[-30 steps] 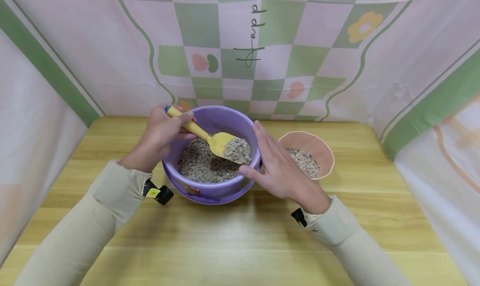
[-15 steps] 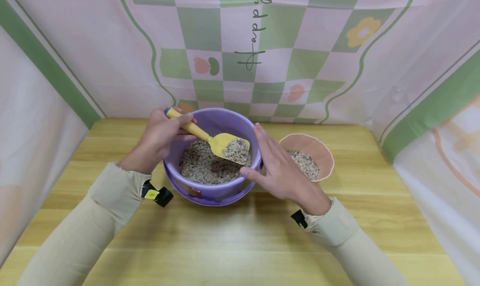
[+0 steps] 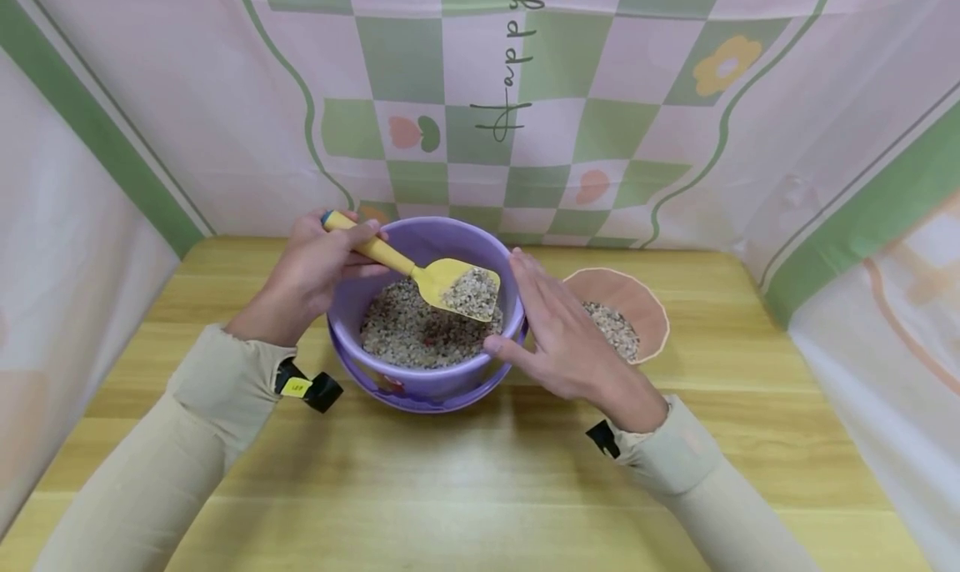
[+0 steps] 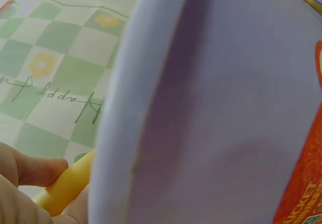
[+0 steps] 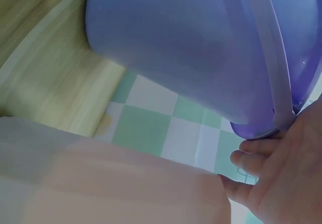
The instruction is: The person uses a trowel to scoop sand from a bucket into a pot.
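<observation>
Left hand grips yellow shovel by the handle; blade, heaped with gravel, is over purple bucket, near its right wall. Right hand has fingers straight, touching bucket's right rim. Risks: tilting the blade or catching the rim would likely spill gravel; right hand jerking back could bump peach bowl just beside it. Cloth backdrop close behind. Open room: surface in front of bucket.
</observation>
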### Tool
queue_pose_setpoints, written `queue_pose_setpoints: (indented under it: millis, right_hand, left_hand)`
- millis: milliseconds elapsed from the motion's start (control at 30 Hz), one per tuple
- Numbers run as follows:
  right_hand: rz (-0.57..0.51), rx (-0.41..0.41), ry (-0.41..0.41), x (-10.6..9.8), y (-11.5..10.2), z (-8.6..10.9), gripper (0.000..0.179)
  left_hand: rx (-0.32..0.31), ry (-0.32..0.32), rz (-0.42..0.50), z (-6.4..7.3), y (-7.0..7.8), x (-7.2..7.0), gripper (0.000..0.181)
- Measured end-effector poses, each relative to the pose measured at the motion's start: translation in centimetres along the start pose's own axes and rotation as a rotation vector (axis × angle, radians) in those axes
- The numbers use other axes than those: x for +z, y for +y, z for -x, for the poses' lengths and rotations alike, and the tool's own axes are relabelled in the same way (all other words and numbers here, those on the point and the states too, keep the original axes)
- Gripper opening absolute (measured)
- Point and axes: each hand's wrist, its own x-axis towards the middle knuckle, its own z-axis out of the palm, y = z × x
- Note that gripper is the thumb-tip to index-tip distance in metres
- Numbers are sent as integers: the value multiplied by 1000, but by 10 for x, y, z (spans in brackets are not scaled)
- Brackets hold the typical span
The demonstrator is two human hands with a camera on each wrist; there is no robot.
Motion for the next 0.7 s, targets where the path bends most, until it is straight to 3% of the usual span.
queue_pose_setpoints:
  millis: [333,567,700]
  right_hand:
    - [-5,26,11,-7,15,17,91]
    - [-88,74,23,-15,36,34,90]
    - [-10,73,79,-18,47,41,90]
  left_hand:
    - [50,-29,68,1,0,-3,18]
    - [48,-49,93,2,1,-3,16]
    - [42,-55,107,2,5,-1,18]
